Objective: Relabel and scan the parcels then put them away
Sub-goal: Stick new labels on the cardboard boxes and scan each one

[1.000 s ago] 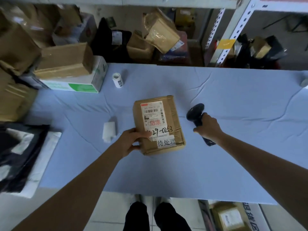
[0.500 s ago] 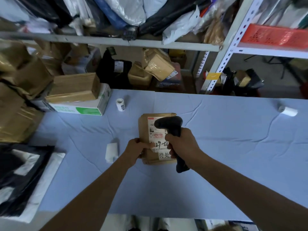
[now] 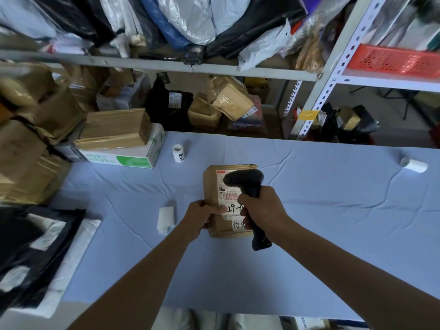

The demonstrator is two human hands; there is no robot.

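Blue-clothed table [image 3: 333, 222] (parcel-crammed shelves [image 3: 166, 65] behind)

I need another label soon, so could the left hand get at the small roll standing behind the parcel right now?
Probably yes. The left hand only steadies the parcel, and bare cloth lies between it and the roll. It would have to let go first.

A flat brown cardboard parcel [image 3: 213, 186] lies on the pale blue surface [image 3: 309, 210], near its middle, long side running near to far. A white shipping label [image 3: 226, 196] with red print and black handwriting covers its top; a small white sticker [image 3: 238, 224] with characters sits at its near edge.
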